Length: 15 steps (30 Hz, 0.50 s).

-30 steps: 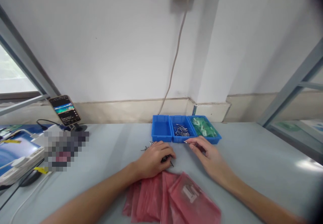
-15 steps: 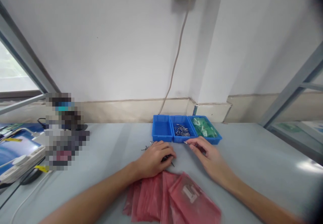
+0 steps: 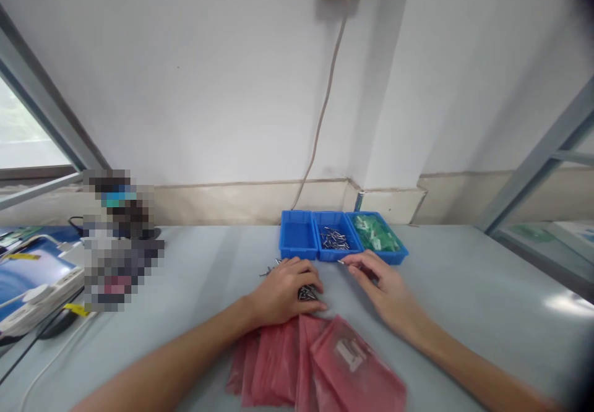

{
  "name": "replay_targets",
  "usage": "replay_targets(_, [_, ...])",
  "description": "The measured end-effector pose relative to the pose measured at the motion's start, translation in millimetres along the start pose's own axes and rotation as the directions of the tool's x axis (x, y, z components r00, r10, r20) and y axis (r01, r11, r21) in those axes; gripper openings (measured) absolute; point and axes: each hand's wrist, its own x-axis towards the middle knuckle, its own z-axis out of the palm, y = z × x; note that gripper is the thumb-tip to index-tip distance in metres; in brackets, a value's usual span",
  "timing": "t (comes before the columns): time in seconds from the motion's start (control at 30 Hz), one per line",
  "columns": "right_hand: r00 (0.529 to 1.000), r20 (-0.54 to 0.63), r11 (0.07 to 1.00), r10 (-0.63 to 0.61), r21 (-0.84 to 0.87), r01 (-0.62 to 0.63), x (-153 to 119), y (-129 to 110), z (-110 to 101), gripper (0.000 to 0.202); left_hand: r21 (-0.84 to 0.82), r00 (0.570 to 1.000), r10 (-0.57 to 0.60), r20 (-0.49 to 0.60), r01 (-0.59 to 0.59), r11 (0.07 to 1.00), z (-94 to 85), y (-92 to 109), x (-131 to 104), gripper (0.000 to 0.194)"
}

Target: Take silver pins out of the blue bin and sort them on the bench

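Note:
Small shiny metal rivets (image 3: pixel 307 292) lie in a pile on the table. My left hand (image 3: pixel 285 289) rests over them with curved fingers; its thumb stands apart from the fingers, and rivets show in the gap. More rivets stick out past the knuckles on the far side. My right hand (image 3: pixel 378 279) pinches one rivet (image 3: pixel 342 262) between thumb and fingertips, just in front of the blue bins. More rivets lie in the middle blue bin (image 3: pixel 331 255). Below my left hand, red translucent bags (image 3: pixel 371 378) overlap in a row, and the rightmost shows white pieces.
The left blue bin (image 3: pixel 297 253) joins the middle one; the right blue bin (image 3: pixel 398 256) holds green packets (image 3: pixel 375 232). A power strip (image 3: pixel 41 304) and cables are at far left, beside a blurred-out area. A wall with a hanging cable (image 3: pixel 330 84) stands behind.
The thumb of my left hand has moved away from its fingers, uncovering more rivets beneath. My right hand stays nearly still with its rivet.

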Motion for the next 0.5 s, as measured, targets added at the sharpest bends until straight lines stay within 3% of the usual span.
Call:
replay_targets(0.13, [1.000,0.002,1.000,0.006,-0.004,-0.006,0.1,0.9,0.0,0.026,0.032,1.000,-0.015,-0.003,0.015,0.999,0.1,1.6,1.3,0.007])
replay_targets(0.5, [1.000,-0.002,1.000,0.001,-0.002,-0.001,1.8,5.5,0.6,0.027,0.061,1.000,0.001,-0.007,0.000,0.998,0.0,1.7,-1.4,0.021])
